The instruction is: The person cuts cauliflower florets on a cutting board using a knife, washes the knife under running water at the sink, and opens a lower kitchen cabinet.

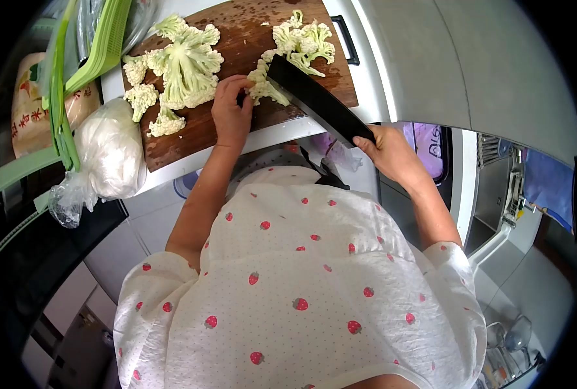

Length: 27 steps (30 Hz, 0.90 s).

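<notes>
My right hand (392, 155) grips the handle end of a kitchen knife with a broad black blade (317, 97). Its far end lies over a cauliflower floret (267, 87) on the wooden cutting board (236, 136). At that floret's left side is my left hand (231, 110), fingers curled in and their tips against its edge. A large cut piece of cauliflower (188, 65) rests left of my left hand, with smaller florets (142, 97) around it. More cauliflower pieces (304, 42) sit beyond the blade at the upper right of the board.
Left of the board stand a tied clear plastic bag with something white (110, 152), a printed sack (25, 117) and a green plastic rack (103, 45). A black handle (345, 40) is at the board's right. Utensils (512, 337) show at lower right.
</notes>
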### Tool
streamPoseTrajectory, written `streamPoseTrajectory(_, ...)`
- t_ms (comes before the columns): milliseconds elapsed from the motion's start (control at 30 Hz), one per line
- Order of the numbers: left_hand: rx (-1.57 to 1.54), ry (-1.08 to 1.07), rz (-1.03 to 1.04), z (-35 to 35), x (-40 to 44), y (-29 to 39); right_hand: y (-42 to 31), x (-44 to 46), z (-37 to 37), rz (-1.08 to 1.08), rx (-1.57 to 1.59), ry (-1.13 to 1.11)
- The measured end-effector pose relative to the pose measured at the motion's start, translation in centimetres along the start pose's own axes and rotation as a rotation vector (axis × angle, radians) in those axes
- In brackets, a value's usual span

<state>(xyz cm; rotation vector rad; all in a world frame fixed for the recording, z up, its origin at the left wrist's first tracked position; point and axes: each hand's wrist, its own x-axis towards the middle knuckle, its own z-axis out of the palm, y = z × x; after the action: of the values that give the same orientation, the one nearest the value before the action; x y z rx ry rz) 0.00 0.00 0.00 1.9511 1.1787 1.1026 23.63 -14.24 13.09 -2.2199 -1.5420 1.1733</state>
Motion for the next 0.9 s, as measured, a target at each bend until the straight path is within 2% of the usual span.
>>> streamPoseTrajectory(100,0.027,-0.024,-0.024,-0.8,-0.2,0.0,-0.8,0.5,0.5,0.062,0.030,-0.075)
streamPoseTrajectory(167,0.042,0.042,0.042,-0.3,0.7,0.2,-0.9,1.1,0.7,0.081,-0.015,-0.038)
streamPoseTrajectory(300,0.019,0.015,0.029,-0.1,0.5,-0.3,-1.1,2.4,2.8,0.095,-0.060,-0.036)
streamPoseTrajectory(367,0.063,0.028,0.054,0.0,0.4,-0.4,-1.1,2.8,3.8,0.015,-0.142,0.038)
streamPoseTrajectory(433,0.015,0.036,0.043,0.6,0.2,0.0,-0.1,2.6,4.1,0.014,-0.082,0.054)
streamPoseTrajectory(500,-0.017,0.064,0.027,0.3,0.2,0.7,0.2,2.6,4.1,0.010,0.183,0.089)
streamPoseTrajectory(567,-0.015,-0.113,-0.304,-0.8,0.4,2.4,-0.4,1.9,3.3,0.048,0.186,0.094)
streamPoseTrajectory(600,-0.009,-0.112,-0.308,-1.1,0.6,2.7,-0.6,1.2,2.9,0.102,0.189,0.107)
streamPoseTrajectory(667,0.202,-0.210,-0.240,-0.8,1.6,2.8,-0.5,0.3,2.2,0.091,0.175,0.105)
streamPoseTrajectory(733,0.237,-0.175,-0.161,0.0,1.9,1.8,0.4,-0.4,1.8,0.033,0.081,0.136)
streamPoseTrajectory(867,0.224,-0.070,0.038,-0.1,1.5,1.8,0.9,-1.4,1.6,-0.006,0.082,0.143)
streamPoseTrajectory(900,0.226,-0.068,0.035,-0.5,1.2,2.1,0.8,-1.6,1.5,0.002,0.078,0.143)
